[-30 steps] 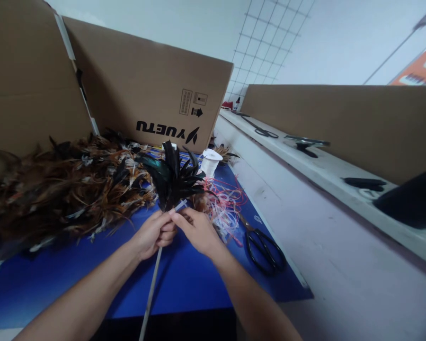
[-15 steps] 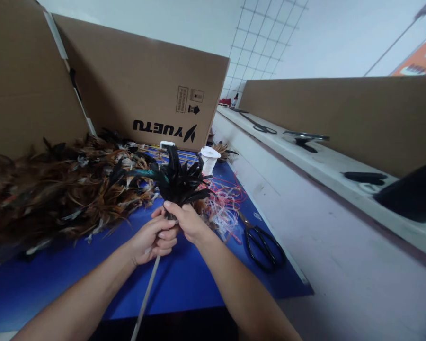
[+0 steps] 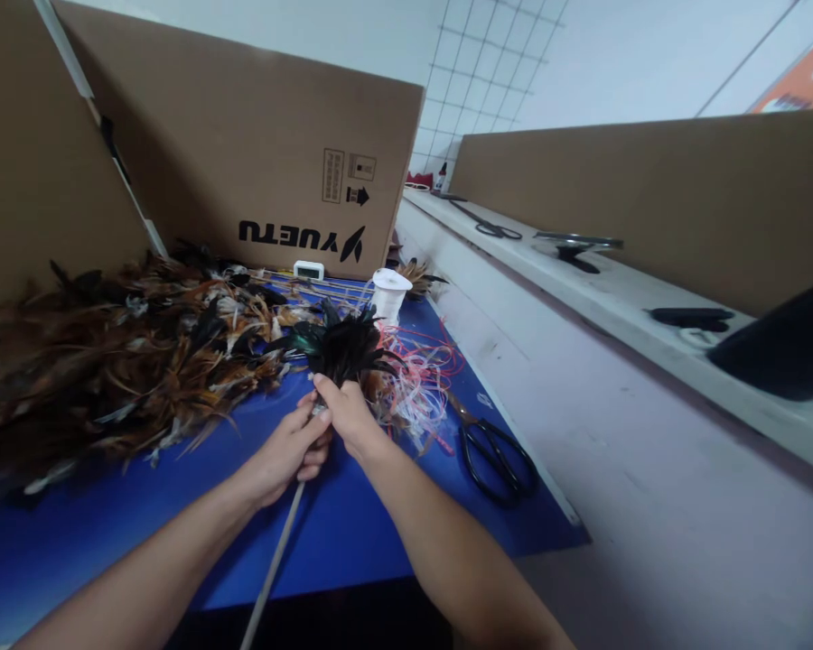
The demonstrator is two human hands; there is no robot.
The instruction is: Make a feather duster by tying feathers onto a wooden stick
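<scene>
Black feathers (image 3: 345, 348) with a green sheen fan out at the top end of a thin stick (image 3: 275, 560). My left hand (image 3: 291, 456) is closed around the stick just below the feathers. Above it, my right hand (image 3: 345, 411) pinches the base of the feathers, its thumb pressed on top. The two hands touch, and the spot where feathers meet stick is mostly hidden by the fingers. To the left lies a big heap of brown and black feathers (image 3: 128, 352).
Black-handled scissors (image 3: 494, 456) lie right of my hands on the blue table (image 3: 352, 551). Tangled pink and white strings (image 3: 420, 384) and a white spool (image 3: 389, 293) are behind. A cardboard box (image 3: 244, 135) stands at the back; a white ledge (image 3: 583, 289) runs along the right.
The view has shifted slightly, with the scene a little higher and further left. The black feathers have tipped lower, away from me. Both hands keep their hold.
</scene>
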